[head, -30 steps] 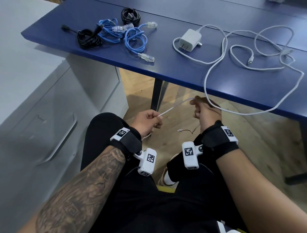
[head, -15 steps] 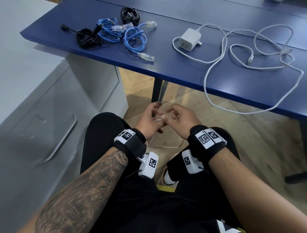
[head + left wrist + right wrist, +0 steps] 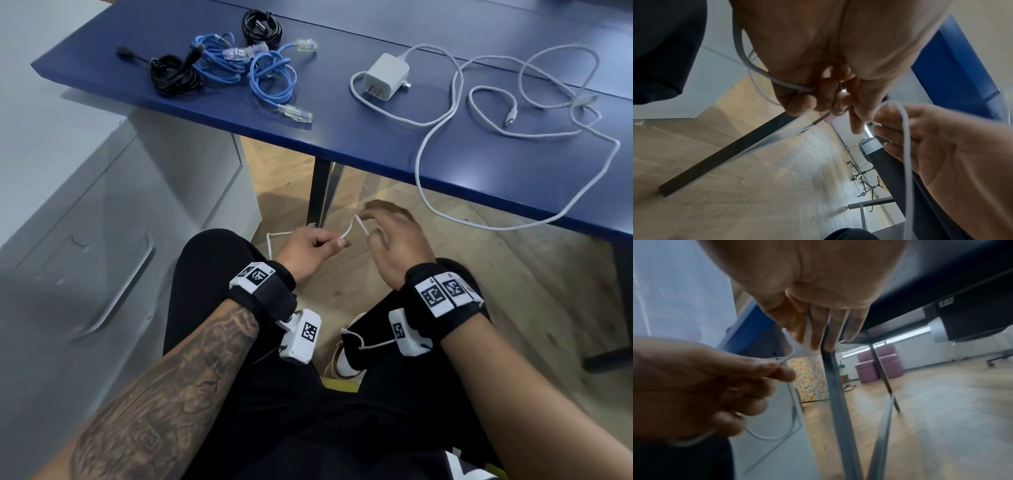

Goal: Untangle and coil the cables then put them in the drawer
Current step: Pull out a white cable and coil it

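Note:
A long white cable (image 3: 350,229) trails from the blue table (image 3: 342,147) down to my lap, its white charger (image 3: 387,77) lying on the tabletop. My left hand (image 3: 315,245) pinches the cable between thumb and fingers over my left thigh; the left wrist view shows the left hand (image 3: 818,97) curled round a small loop. My right hand (image 3: 397,240) is just to its right with fingers spread straight. The cable (image 3: 906,146) runs across that palm and bends over the fingers (image 3: 818,331). The cable's tail hangs below my right wrist.
Blue network cables (image 3: 270,73) and two black cable bundles (image 3: 171,75) lie at the table's left end. A grey drawer cabinet (image 3: 102,240) with a bar handle (image 3: 130,284) stands on my left. A dark table leg (image 3: 320,192) rises just beyond my hands.
A second ago both hands gripped a taut stretch of cable. They came together, and now the right hand has opened and moved right, with the cable bent over its fingers.

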Motion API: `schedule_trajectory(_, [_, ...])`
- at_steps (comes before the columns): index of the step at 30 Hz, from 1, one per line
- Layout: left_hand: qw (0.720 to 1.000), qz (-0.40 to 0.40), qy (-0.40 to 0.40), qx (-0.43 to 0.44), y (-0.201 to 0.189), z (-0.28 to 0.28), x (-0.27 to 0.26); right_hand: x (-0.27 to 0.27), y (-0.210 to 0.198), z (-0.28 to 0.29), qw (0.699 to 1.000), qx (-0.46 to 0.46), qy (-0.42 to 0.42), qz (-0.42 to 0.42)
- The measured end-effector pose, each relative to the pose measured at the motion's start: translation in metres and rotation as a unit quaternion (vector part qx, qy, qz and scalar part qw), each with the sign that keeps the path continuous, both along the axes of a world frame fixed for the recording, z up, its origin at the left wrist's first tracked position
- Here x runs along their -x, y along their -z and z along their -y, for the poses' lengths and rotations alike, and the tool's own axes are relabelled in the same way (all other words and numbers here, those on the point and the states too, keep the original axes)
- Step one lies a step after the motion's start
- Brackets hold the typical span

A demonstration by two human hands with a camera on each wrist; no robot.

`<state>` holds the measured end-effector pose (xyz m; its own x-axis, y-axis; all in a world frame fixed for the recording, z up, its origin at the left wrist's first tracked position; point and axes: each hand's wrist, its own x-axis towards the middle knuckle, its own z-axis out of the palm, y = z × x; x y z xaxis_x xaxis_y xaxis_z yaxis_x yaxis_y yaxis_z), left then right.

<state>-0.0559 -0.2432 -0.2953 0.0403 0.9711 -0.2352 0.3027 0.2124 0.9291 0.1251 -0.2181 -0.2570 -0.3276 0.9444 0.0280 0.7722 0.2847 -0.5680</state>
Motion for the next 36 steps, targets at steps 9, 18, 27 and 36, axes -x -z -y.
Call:
schedule_trajectory(9, [0.999, 0.001, -0.004, -0.053, -0.012, 0.006, -0.002, 0.020, 0.000, 0.003, 0.977, 0.107, 0.035, -0.182])
schedule_trajectory(18, [0.995, -0.079, 0.029, -0.045, -0.019, -0.003, 0.007, 0.005, 0.007, -0.009, 0.942, 0.129, 0.197, -0.240])
schedule_trajectory(27, [0.954, -0.280, 0.091, -0.051, -0.034, -0.002, 0.014, -0.020, -0.001, -0.029, 0.964, 0.110, 0.236, -0.059])
schedule_trajectory(36, [0.997, 0.054, 0.038, 0.050, -0.033, 0.003, 0.006, 0.016, -0.001, 0.007, 0.994, 0.050, -0.086, -0.053])
